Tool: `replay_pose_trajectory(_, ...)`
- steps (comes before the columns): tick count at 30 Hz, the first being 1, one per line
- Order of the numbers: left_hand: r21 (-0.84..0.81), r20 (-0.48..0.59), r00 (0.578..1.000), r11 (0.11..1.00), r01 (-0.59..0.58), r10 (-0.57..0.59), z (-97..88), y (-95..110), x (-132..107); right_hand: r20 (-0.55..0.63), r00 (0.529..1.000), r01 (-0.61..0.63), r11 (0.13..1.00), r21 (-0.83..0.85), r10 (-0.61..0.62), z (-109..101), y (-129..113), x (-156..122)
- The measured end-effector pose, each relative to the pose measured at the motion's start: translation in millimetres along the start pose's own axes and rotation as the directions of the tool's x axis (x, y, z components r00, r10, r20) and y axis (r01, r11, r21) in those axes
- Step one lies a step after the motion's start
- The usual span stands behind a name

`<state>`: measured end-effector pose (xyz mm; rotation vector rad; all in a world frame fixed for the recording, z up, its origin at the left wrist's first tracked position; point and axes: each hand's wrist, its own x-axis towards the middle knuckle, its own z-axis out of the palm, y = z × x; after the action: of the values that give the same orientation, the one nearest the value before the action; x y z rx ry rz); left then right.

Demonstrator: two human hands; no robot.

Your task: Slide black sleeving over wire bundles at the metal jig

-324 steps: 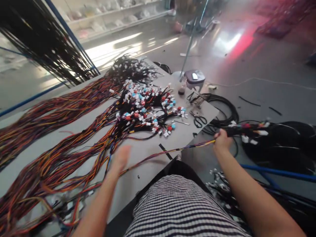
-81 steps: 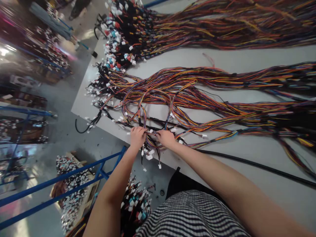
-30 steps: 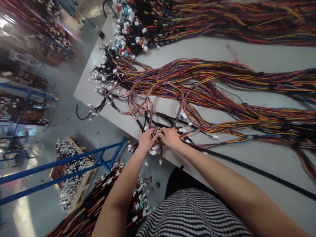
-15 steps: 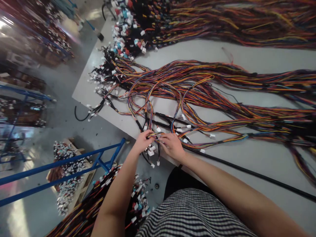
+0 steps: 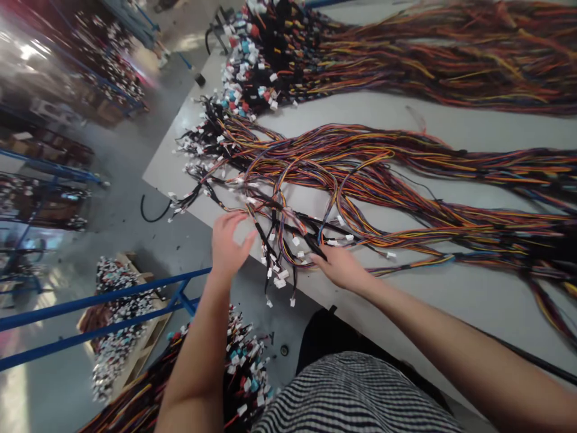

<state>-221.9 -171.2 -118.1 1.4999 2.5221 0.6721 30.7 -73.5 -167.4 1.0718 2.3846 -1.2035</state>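
Branch [image 5: 311,240], one, black-sheathed: near the front edge of the table [image 5: 478,129], running from your right hand [image 5: 340,264] toward the table's left end, among other leads.

Right hand: closed on the branch, thumb and fingers about its sheath. You seem to hold it there to steady it apart from the strands around it. Which fingers bear on it cannot be told. Pose: low, just inside the front edge, back of the hand up, forearm slanting in across the table's front right.

Left hand [image 5: 229,243]: open, thumb parted from your bent fingers, nothing visible between them. The spread suggests a hand free to sort strands. Pose: across the front edge, nearer the left corner, forearm reaching up over the floor. Your fingertips come close to thin wires; contact cannot be told.

Plugs [image 5: 280,276], several, white: overhanging the front edge between your hands, presumably because their leads outrun the table.

Loops [image 5: 340,201], coloured wire: beyond your right hand, bent back, probably to take up slack.

Middle bundle [image 5: 383,135]: lengthwise, its ends gathered toward the left edge, likely for order.

Far bundle [image 5: 419,66]: toward the back edge, laid similarly.

Hose [image 5: 532,359], black: at the front right, partly behind your forearm.
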Motion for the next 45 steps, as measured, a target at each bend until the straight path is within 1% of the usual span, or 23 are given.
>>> replay_pose_trajectory(1, -0.126, -0.049, 0.988, 0.982, 0.140, -0.147, 5.1, 0, -15, -0.015, 1.000, 0.004, 1.000, -0.002, -0.004, -7, -5, 6)
replay_pose_trajectory(2, -0.275, -0.031, 0.953, 0.919, 0.283, -0.303, 13.8, 1, -27, -0.034, 0.999, 0.001, 1.000, -0.009, -0.002, -13, -12, 12)
replay_pose_trajectory(3, -0.422, 0.067, 0.902, 0.807, 0.413, -0.427, 25.5, 3, -34, -0.058, 0.998, -0.003, 1.000, -0.015, 0.002, -17, -21, 17)
replay_pose_trajectory(4, -0.544, 0.217, 0.845, 0.658, 0.520, -0.488, 38.7, 7, -36, -0.073, 0.997, -0.001, 1.000, -0.018, 0.000, -19, -31, 22)
replay_pose_trajectory(5, -0.628, 0.375, 0.793, 0.498, 0.598, -0.479, 52.0, 12, -34, -0.083, 0.997, 0.010, 1.000, -0.019, -0.011, -19, -42, 25)
replay_pose_trajectory(6, -0.682, 0.503, 0.756, 0.345, 0.645, -0.418, 64.0, 19, -26, -0.090, 0.996, 0.024, 1.000, -0.018, -0.025, -17, -52, 28)
replay_pose_trajectory(7, -0.721, 0.577, 0.742, 0.212, 0.659, -0.341, 73.4, 25, -16, -0.093, 0.995, 0.040, 0.999, -0.011, -0.041, -15, -60, 30)
replay_pose_trajectory(9, -0.787, 0.597, 0.763, 0.003, 0.617, -0.249, 82.6, 38, 7, -0.099, 0.993, 0.062, 0.998, 0.027, -0.059, -9, -70, 32)
replay_pose_trajectory(11, -0.829, 0.559, 0.777, -0.160, 0.536, -0.291, 80.7, 45, 24, -0.092, 0.992, 0.096, 0.990, 0.100, -0.087, -6, -68, 33)
replay_pose_trajectory(14, -0.840, 0.539, 0.721, -0.336, 0.426, -0.435, 67.9, 48, 32, -0.016, 0.980, 0.198, 0.956, 0.218, -0.199, -8, -57, 34)
replay_pose_trajectory(16, -0.831, 0.542, 0.715, -0.407, 0.379, -0.441, 59.0, 46, 28, 0.041, 0.973, 0.210, 0.948, 0.237, -0.226, -13, -53, 35)
replay_pose_trajectory(19, -0.806, 0.554, 0.759, -0.450, 0.385, -0.343, 49.3, 44, 18, 0.081, 0.983, 0.148, 0.973, 0.177, -0.164, -19, -63, 41)
replay_pose_trajectory(21, -0.793, 0.573, 0.759, -0.444, 0.418, -0.308, 46.6, 41, 11, 0.086, 0.983, 0.145, 0.977, 0.157, -0.160, -19, -81, 47)
replay_pose_trajectory(24, -0.818, 0.551, 0.748, -0.415, 0.398, -0.370, 48.0, 37, 3, 0.104, 0.966, 0.220, 0.962, 0.161, -0.238, -15, -107, 55)
replay_pose_trajectory(27, -0.847, 0.516, 0.742, -0.387, 0.365, -0.429, 52.5, 38, -1, 0.152, 0.943, 0.270, 0.949, 0.162, -0.294, -12, -114, 57)
replay_pose_trajectory(29, -0.854, 0.510, 0.736, -0.360, 0.375, -0.445, 55.4, 42, 0, 0.091, 0.964, 0.237, 0.964, 0.120, -0.248, -11, -108, 51)
replay_pose_trajectory(31, -0.866, 0.497, 0.737, -0.322, 0.383, -0.458, 57.1, 49, 2, -0.060, 0.979, 0.199, 0.979, 0.037, -0.197, -9, -101, 42)
replay_pose_trajectory(33, -0.884, 0.466, 0.745, -0.288, 0.368, -0.477, 57.2, 54, 4, -0.181, 0.962, 0.201, 0.979, -0.042, -0.205, -8, -96, 34)
replay_pose_trajectory(35, -0.898, 0.439, 0.747, -0.270, 0.347, -0.500, 55.4, 55, 4, -0.208, 0.942, 0.258, 0.964, -0.060, -0.265, -6, -96, 30)
replay_pose_trajectory(37, -0.902, 0.432, 0.735, -0.258, 0.347, -0.522, 52.1, 53, 5, -0.211, 0.917, 0.346, 0.938, 0.003, -0.337, -3, -97, 31)
replay_pose_trajectory(40, -0.885, 0.463, 0.705, -0.236, 0.401, -0.538, 45.3, 46, 6, -0.255, 0.856, 0.502, 0.843, 0.194, -0.451, 7, -94, 36)
replay_pose_trajectory(43, -0.846, 0.531, 0.732, -0.224, 0.483, -0.428, 38.4, 43, 5, -0.422, 0.814, 0.567, 0.702, 0.432, -0.398, 19, -86, 38)
replay_pose_trajectory(45, -0.823, 0.568, 0.761, -0.224, 0.522, -0.315, 36.2, 42, 3, -0.476, 0.814, 0.572, 0.602, 0.557, -0.334, 24, -81, 38)
